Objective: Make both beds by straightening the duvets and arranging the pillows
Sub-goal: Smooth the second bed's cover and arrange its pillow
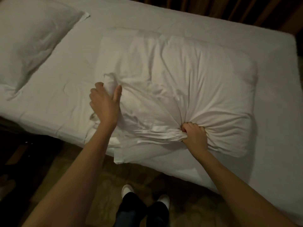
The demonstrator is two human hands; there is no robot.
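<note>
A white pillow [188, 76] lies across the middle of the bed [270, 161], its near left end loose and crumpled over the bed's edge. My left hand [105, 105] grips a bunch of the pillowcase fabric at the pillow's left side. My right hand [194, 135] clutches a fistful of the case at the pillow's near edge, and creases fan out from it. A second white pillow [31, 40] rests at the far left of the bed, apart from both hands.
The bed's near edge runs diagonally from left to lower right. Below it is patterned carpet [101, 185], where my legs and white shoes [126, 190] stand. Dark curtains [229, 9] hang behind the bed. The floor at the left is dark.
</note>
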